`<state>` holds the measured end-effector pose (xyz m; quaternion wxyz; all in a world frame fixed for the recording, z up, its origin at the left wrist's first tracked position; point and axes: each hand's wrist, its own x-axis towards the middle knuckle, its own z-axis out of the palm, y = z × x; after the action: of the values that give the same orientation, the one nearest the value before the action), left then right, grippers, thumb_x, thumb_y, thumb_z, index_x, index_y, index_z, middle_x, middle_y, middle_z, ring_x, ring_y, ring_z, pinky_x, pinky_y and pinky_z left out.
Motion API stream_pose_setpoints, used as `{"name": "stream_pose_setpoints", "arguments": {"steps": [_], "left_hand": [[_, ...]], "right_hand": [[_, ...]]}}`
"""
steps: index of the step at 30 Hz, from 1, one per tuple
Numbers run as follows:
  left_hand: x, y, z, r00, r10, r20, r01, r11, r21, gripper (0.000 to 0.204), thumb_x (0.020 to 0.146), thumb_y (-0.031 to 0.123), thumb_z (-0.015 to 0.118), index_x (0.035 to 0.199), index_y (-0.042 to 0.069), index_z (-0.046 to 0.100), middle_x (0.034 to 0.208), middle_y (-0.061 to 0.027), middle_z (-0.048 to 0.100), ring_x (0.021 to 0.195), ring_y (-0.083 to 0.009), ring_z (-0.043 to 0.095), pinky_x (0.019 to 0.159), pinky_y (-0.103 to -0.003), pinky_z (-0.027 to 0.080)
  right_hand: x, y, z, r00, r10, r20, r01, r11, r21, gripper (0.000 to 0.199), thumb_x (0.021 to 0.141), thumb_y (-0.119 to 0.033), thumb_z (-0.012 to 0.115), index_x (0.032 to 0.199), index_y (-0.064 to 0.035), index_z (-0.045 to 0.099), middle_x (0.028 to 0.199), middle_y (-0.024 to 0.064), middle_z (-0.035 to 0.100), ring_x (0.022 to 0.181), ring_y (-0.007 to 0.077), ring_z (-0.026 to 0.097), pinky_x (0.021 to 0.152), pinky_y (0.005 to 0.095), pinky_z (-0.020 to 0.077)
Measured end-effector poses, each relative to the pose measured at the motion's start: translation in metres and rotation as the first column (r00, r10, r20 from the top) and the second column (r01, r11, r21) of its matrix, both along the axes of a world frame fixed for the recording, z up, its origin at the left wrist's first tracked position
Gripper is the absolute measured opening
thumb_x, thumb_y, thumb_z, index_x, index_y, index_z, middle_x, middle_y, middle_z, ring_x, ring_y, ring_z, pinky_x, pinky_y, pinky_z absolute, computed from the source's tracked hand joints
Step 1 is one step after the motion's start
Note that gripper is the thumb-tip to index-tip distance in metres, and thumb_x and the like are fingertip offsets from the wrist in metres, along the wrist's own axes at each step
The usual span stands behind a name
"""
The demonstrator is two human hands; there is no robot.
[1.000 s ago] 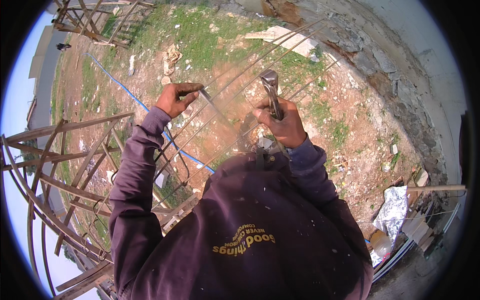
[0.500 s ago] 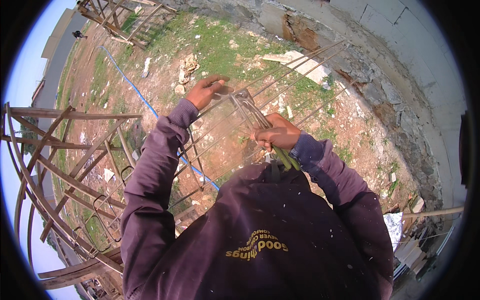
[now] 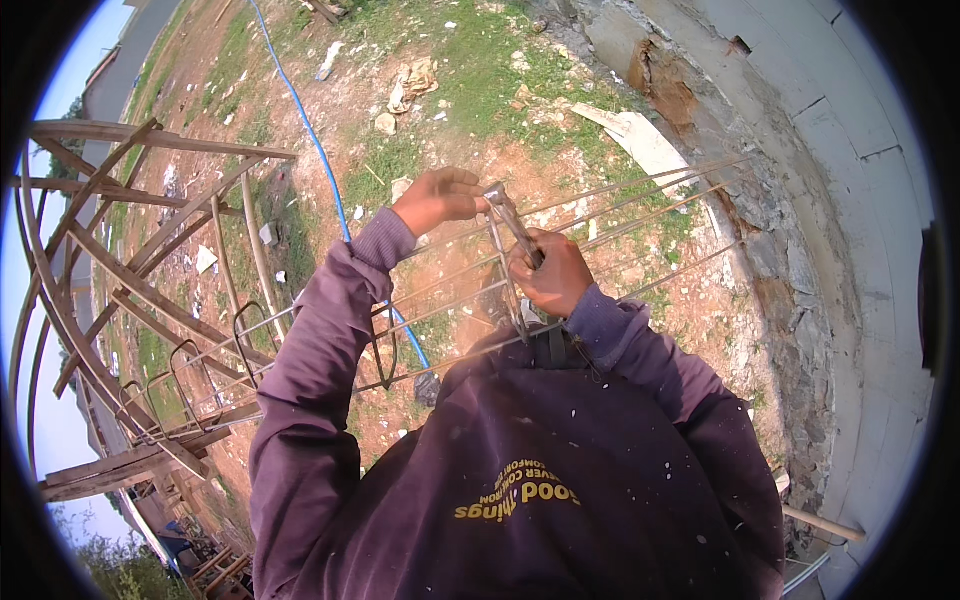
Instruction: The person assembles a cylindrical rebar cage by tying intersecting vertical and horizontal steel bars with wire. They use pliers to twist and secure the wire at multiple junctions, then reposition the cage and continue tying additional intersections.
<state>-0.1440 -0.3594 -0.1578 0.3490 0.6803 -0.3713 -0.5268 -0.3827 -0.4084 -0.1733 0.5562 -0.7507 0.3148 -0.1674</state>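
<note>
Several long thin steel bars (image 3: 440, 307) run across in front of me as a reinforcement cage. A rectangular steel stirrup (image 3: 511, 285) stands around them near my chest. My right hand (image 3: 553, 275) is closed around a pair of pincers (image 3: 513, 218), its metal head pointing up and away at the stirrup's far corner. My left hand (image 3: 436, 202) is at that same corner, fingers bent and pressed together beside the pincers' head; whatever they pinch is hidden. Another stirrup (image 3: 390, 352) hangs on the bars beside my left forearm.
A wooden trestle frame (image 3: 150, 265) stands at the left, with more bent stirrups (image 3: 243, 335) near it. A blue hose (image 3: 308, 118) crosses the rubble-strewn ground. Along the right runs a stone footing under a grey block wall (image 3: 850, 140); a pale board (image 3: 645, 145) lies by it.
My view has shifted, so the trestle sits higher. The pincers turned in my right hand, and their green handles no longer show. My left hand's fingers bent in closer to the pincers' head.
</note>
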Motion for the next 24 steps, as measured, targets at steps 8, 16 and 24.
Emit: {"name": "stream_pose_setpoints", "arguments": {"steps": [8,16,24], "left_hand": [[-0.013,0.0,0.019,0.938,-0.109,0.329,0.12,0.993,-0.013,0.033,0.09,0.014,0.069,0.119,0.0,0.068,0.099,-0.0085,0.074,0.088,-0.0129,0.065,0.08,-0.029,0.053],[-0.021,-0.003,0.03,0.919,-0.24,0.313,0.279,0.956,-0.085,0.025,0.092,0.019,0.068,0.108,0.001,0.073,0.092,-0.0097,0.074,0.084,-0.0122,0.065,0.076,-0.03,0.052],[-0.036,0.011,0.028,0.842,-0.209,0.497,0.333,0.927,-0.174,0.022,0.093,0.021,0.067,0.104,0.003,0.073,0.088,-0.0119,0.073,0.078,-0.0153,0.067,0.072,-0.033,0.053]], "right_hand": [[0.0,0.006,-0.006,0.996,-0.09,-0.013,0.091,0.994,0.056,0.02,0.079,-0.019,0.065,0.082,-0.0002,0.059,0.07,0.0219,0.061,0.067,0.0396,0.064,0.061,0.0444,0.0484],[0.001,0.013,-0.009,0.97,-0.168,0.177,0.15,0.983,0.11,0.017,0.081,-0.018,0.066,0.085,-0.0015,0.061,0.068,0.0166,0.062,0.064,0.0308,0.065,0.062,0.041,0.0498],[0.002,-0.021,0.024,0.986,-0.106,0.127,0.097,0.993,0.072,0.02,0.083,-0.019,0.066,0.082,0.0001,0.061,0.064,0.0098,0.058,0.06,0.0173,0.055,0.059,0.0349,0.0453]]}}
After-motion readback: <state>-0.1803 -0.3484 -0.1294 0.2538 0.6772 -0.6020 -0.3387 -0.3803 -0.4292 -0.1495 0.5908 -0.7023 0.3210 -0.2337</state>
